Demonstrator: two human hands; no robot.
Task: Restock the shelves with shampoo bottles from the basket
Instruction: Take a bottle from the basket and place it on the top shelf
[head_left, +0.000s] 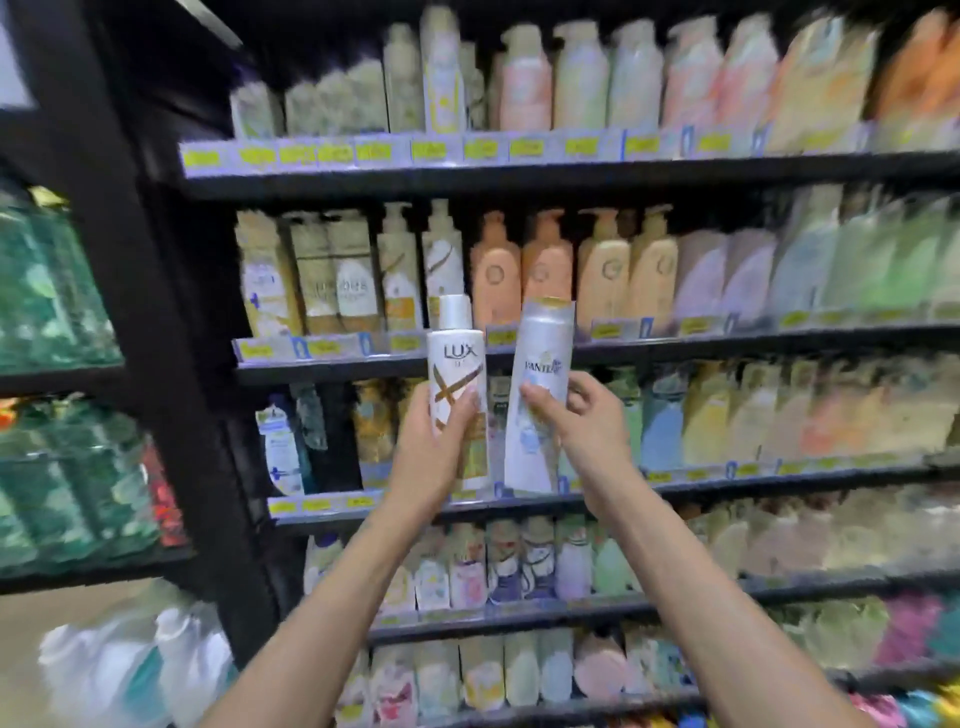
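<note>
My left hand (434, 447) grips a white Lux bottle (457, 364) with a gold X on its label, held upright in front of the shelves. Beside it, my right hand (584, 415) holds a silver-white Pantene bottle (540, 384) with a gold cap, its fingers curled round the middle. Both bottles are raised at the height of the third shelf (727, 480). The two bottles stand close side by side and do not clearly touch. The basket is not in view.
A black shelving unit (571, 176) fills the view, with several rows packed with pump bottles and price tags. A dark gap (337, 441) shows at the left end of the third shelf. Green bottles (47, 301) fill a separate rack at the left.
</note>
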